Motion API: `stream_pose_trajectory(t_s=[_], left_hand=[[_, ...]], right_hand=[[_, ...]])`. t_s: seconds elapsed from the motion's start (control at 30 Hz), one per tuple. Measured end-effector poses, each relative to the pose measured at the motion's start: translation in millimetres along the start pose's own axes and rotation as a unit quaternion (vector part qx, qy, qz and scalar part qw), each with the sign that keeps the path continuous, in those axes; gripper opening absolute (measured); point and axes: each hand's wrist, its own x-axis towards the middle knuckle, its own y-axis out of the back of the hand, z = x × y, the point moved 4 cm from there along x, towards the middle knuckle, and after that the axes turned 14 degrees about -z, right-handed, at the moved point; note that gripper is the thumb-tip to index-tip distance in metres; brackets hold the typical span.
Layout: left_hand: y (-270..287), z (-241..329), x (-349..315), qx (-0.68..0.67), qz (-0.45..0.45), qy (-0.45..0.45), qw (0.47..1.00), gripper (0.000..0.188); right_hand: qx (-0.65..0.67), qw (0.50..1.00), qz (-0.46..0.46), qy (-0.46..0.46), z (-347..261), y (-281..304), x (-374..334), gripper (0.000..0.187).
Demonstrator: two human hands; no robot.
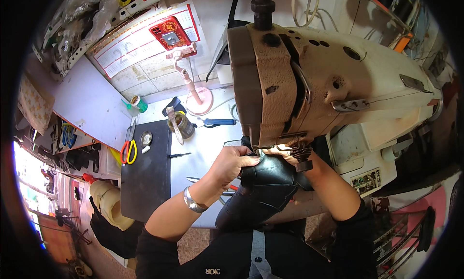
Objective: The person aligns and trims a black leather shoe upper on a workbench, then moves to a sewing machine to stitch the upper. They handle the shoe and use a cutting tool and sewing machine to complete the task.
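Observation:
A black leather boot lies under the head of a large sewing machine, its long shaft hanging toward my lap. My left hand pinches the leather at its left edge, thumb on top. On the other side, my right hand grips the boot close to the needle area. The machine's presser parts hide some of the right fingers, and the needle itself cannot be made out.
On the table are a black mat, yellow-and-red-handled scissors, a glue jar with a brush, a blue-handled tool and a pink phone stand. Pliers lie partly under my left forearm. A calendar hangs behind.

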Motion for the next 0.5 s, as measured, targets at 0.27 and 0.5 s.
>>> stream_pose_trajectory(t_s=[0.27,0.5], left_hand=[[2,0,0,-0.001,-0.002,0.017,1.0,0.012],[1,-4,3,-0.021,-0.009,-0.001,1.0,0.011]], right_hand=[[0.049,0.999,-0.006,-0.003,1,-6,2,0.03],[-0.397,0.888,0.196,0.125,-94,4,-104,0.031]])
